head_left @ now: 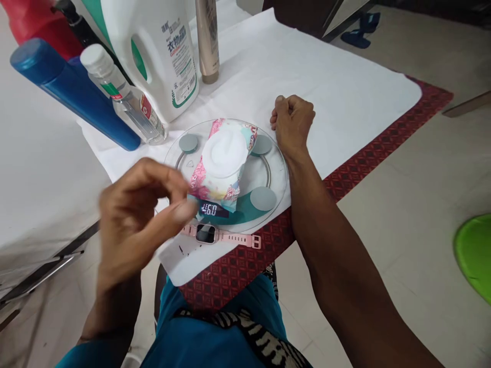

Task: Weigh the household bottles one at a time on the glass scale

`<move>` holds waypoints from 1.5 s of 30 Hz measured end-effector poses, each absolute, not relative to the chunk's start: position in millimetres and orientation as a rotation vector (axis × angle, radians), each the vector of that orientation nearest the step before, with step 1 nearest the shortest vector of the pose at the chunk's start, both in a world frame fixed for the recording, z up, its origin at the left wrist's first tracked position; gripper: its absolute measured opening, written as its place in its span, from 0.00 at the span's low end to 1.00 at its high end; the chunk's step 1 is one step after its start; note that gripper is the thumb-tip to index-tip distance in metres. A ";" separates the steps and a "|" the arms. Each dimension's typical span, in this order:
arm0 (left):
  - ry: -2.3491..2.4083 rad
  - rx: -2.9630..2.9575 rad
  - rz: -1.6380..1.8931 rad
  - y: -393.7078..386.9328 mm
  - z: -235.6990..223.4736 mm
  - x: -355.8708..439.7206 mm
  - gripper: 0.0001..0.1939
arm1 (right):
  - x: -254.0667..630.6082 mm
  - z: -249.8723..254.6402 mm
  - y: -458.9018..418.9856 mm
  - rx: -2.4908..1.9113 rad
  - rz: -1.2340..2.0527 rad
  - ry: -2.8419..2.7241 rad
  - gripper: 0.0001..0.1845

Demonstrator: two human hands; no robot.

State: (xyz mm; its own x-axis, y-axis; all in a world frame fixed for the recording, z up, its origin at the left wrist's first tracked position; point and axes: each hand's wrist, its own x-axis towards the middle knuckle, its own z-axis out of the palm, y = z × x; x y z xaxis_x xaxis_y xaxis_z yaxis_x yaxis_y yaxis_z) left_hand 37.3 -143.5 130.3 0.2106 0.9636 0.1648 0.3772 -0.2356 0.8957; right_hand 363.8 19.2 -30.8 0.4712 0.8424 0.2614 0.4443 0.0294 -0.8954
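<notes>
teal clothing; teal left sleeve; black-and-cream patterned fabric

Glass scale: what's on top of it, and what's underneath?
A soft pack with a white lid lies on the glass scale. White table cover shows through the clear glass; anything beneath the pack, grey discs or teal band is hidden.

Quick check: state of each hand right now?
Left hand: loosely open, fingers curled, nothing visible in it.
Right hand: loosely closed beside the scale, no object visible.
</notes>
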 end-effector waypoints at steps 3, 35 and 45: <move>1.339 1.963 0.982 -130.9 109.2 63.3 0.38 | 363.7 -31.1 19.8 -1.520 0.433 -1.114 0.34; 1.406 2.235 0.977 124.8 62.3 142.7 0.36 | 356.4 12.5 -3.8 -1.632 0.453 -1.219 0.23; 1.408 2.282 1.292 19.0 58.3 90.1 0.24 | 360.1 7.7 -11.3 -1.591 0.468 -1.193 0.25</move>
State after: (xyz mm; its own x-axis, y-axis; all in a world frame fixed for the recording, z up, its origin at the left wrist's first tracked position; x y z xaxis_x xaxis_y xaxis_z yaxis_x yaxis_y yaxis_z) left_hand 90.1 19.0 58.3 0.1812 0.7917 0.5835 0.6491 -0.5420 0.5339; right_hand 360.1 -11.3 7.7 0.4279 0.8656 0.2601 0.4573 0.0409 -0.8884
